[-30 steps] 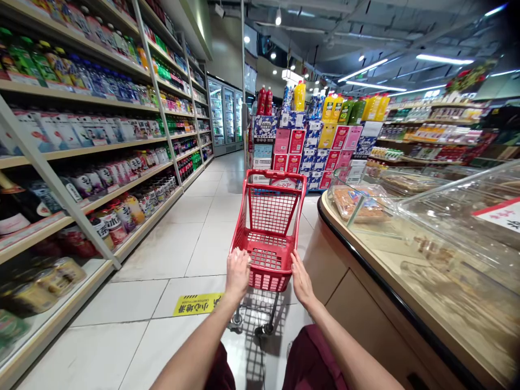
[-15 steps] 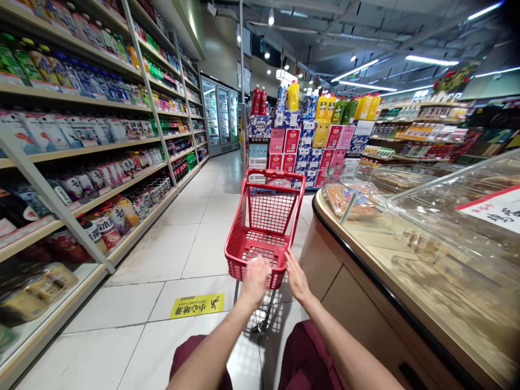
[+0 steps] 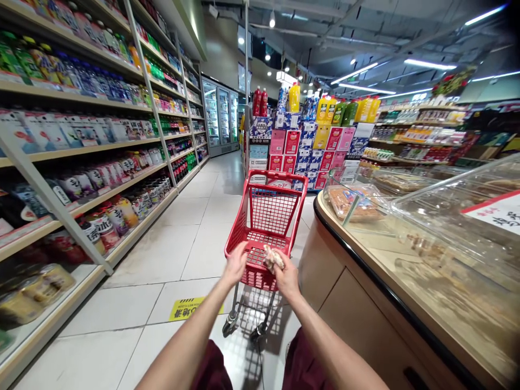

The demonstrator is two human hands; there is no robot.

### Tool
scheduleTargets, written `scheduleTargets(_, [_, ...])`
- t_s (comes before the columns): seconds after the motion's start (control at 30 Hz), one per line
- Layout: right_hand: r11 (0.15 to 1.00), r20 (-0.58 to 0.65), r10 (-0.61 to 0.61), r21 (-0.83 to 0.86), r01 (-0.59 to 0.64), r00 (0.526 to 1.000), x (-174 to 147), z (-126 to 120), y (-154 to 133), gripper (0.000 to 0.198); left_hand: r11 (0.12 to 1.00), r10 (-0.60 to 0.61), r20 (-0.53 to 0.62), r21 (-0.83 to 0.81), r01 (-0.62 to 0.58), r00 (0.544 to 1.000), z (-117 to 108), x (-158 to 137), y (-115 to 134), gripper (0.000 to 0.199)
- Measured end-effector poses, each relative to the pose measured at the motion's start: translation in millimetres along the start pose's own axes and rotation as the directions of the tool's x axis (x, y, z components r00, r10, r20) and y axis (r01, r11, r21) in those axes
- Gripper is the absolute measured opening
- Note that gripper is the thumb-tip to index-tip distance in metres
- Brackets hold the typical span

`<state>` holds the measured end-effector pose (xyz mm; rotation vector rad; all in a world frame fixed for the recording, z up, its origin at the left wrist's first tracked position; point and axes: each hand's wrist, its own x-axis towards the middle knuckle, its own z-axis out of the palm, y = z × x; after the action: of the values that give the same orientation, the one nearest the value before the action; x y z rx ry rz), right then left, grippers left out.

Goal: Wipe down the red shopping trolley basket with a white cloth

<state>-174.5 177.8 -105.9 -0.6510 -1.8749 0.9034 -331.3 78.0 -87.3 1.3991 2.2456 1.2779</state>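
A red plastic shopping cart [image 3: 260, 241] stands in front of me, with nothing visible in its basket. My right hand [image 3: 287, 275] is closed round a crumpled whitish-brown cloth or tissue [image 3: 273, 259], over the basket's near right side. Over the near left corner of the rim is my left hand [image 3: 236, 264], its fingers fairly straight and pointing toward the basket. I see nothing in it, and whether it touches the rim is unclear.
Drink shelves [image 3: 81, 146] line the left side. A glass-topped food counter [image 3: 349, 260] stands close on the right. Beyond the cart are stacked drink boxes [image 3: 292, 149] topped with bottles. A yellow floor sticker [image 3: 184, 310] lies on the tiles.
The crumpled cloth or tissue now shows in my right hand, which has moved left off the rim's right corner. My left hand has moved left and up to the near left corner.
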Motion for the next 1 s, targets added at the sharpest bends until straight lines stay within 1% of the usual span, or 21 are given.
scheduleTargets(0.07, [0.997, -0.057, -0.012, -0.071, 0.008, 0.998, 0.3, -17.9, 4.0, 0.039, 0.993, 0.009, 0.015, 0.117, -0.01, 1.0, -21.6, -2.7, -13.0, 0.03])
scheduleTargets(0.1, [0.991, -0.046, -0.04, -0.132, 0.033, 0.998, -2.8, -23.8, 6.2, 0.039, 0.983, 0.021, 0.027, 0.182, -0.026, 0.999, -28.9, -4.6, -17.8, 0.026])
scheduleTargets(0.17, [0.95, 0.051, -0.125, -0.28, 0.134, 0.991, -14.1, -26.4, 10.7, 0.04, 0.952, 0.053, 0.052, 0.299, -0.066, 0.997, -35.1, -9.2, -21.7, 0.021])
scheduleTargets(0.23, [0.869, 0.155, -0.192, -0.431, 0.242, 0.969, -27.3, -20.7, 15.1, 0.043, 0.921, 0.081, 0.072, 0.376, -0.102, 0.994, -31.9, -14.1, -18.3, 0.02])
scheduleTargets(0.3, [0.785, 0.209, -0.217, -0.543, 0.297, 0.954, -34.9, -18.1, 19.6, 0.044, 0.892, 0.105, 0.104, 0.43, -0.14, 0.989, -24.6, -18.5, -10.3, 0.019])
scheduleTargets(0.33, [0.759, 0.229, -0.216, -0.573, 0.31, 0.949, -35.4, -21.1, 22.0, 0.044, 0.877, 0.116, 0.124, 0.452, -0.161, 0.985, -20.5, -20.1, -5.7, 0.019])
scheduleTargets(0.37, [0.745, 0.252, -0.212, -0.584, 0.323, 0.944, -33.9, -26.9, 24.5, 0.043, 0.863, 0.126, 0.146, 0.471, -0.181, 0.981, -16.3, -21.3, -1.1, 0.018])
scheduleTargets(0.43, [0.748, 0.291, -0.205, -0.569, 0.341, 0.934, -27.5, -42.7, 28.4, 0.042, 0.838, 0.143, 0.179, 0.501, -0.215, 0.973, -7.4, -21.9, 7.8, 0.016])
scheduleTargets(0.47, [0.763, 0.269, -0.206, -0.558, 0.326, 0.941, -24.3, -48.7, 29.2, 0.042, 0.827, 0.15, 0.189, 0.514, -0.228, 0.97, -2.5, -21.4, 12.0, 0.016])
scheduleTargets(0.53, [0.807, 0.147, -0.219, -0.529, 0.263, 0.965, -21.3, -48.3, 27.1, 0.038, 0.809, 0.163, 0.202, 0.533, -0.249, 0.966, 8.4, -19.8, 19.8, 0.016])
scheduleTargets(0.6, [0.851, 0.048, -0.259, -0.461, 0.252, 0.965, -23.3, -28.6, 21.1, 0.033, 0.796, 0.178, 0.215, 0.542, -0.269, 0.96, 18.5, -18.4, 25.7, 0.018])
scheduleTargets(0.67, [0.865, 0.032, -0.325, -0.394, 0.311, 0.945, -27.2, -1.7, 15.6, 0.032, 0.79, 0.197, 0.233, 0.538, -0.296, 0.952, 24.5, -18.2, 28.0, 0.022])
scheduleTargets(0.7, [0.857, 0.044, -0.362, -0.377, 0.351, 0.931, -28.6, 7.7, 15.1, 0.032, 0.786, 0.213, 0.24, 0.533, -0.311, 0.947, 25.2, -18.5, 27.4, 0.024])
scheduleTargets(0.73, [0.841, 0.064, -0.401, -0.37, 0.395, 0.914, -29.1, 11.3, 16.8, 0.032, 0.782, 0.232, 0.244, 0.528, -0.33, 0.942, 24.7, -19.1, 25.5, 0.026])
scheduleTargets(0.77, [0.819, 0.089, -0.435, -0.374, 0.435, 0.896, -28.8, 8.2, 20.9, 0.031, 0.779, 0.25, 0.247, 0.523, -0.346, 0.936, 23.2, -19.7, 22.7, 0.03])
scheduleTargets(0.8, [0.797, 0.112, -0.461, -0.385, 0.466, 0.88, -27.9, -1.2, 27.0, 0.029, 0.778, 0.26, 0.25, 0.517, -0.356, 0.933, 21.5, -20.2, 19.2, 0.033])
scheduleTargets(0.83, [0.781, 0.126, -0.471, -0.4, 0.479, 0.873, -26.7, -14.9, 34.3, 0.027, 0.782, 0.263, 0.256, 0.508, -0.361, 0.93, 20.1, -20.4, 15.5, 0.037])
scheduleTargets(0.87, [0.776, 0.116, -0.468, -0.421, 0.47, 0.876, -25.6, -29.9, 41.5, 0.026, 0.79, 0.258, 0.264, 0.496, -0.36, 0.929, 19.8, -20.2, 11.8, 0.039])
scheduleTargets(0.93, [0.803, -0.008, -0.417, -0.472, 0.365, 0.909, -25.3, -51.6, 51.2, 0.024, 0.819, 0.236, 0.274, 0.46, -0.343, 0.932, 22.7, -18.7, 5.8, 0.041])
scheduleTargets(0.97, [0.821, -0.088, -0.387, -0.486, 0.3, 0.918, -26.8, -53.5, 51.9, 0.025, 0.834, 0.232, 0.267, 0.439, -0.332, 0.935, 25.6, -17.5, 3.5, 0.042])
scheduleTargets(1.0, [0.835, -0.152, -0.365, -0.49, 0.251, 0.918, -29.6, -48.5, 49.5, 0.025, 0.848, 0.234, 0.254, 0.418, -0.325, 0.939, 28.9, -16.3, 1.7, 0.042])
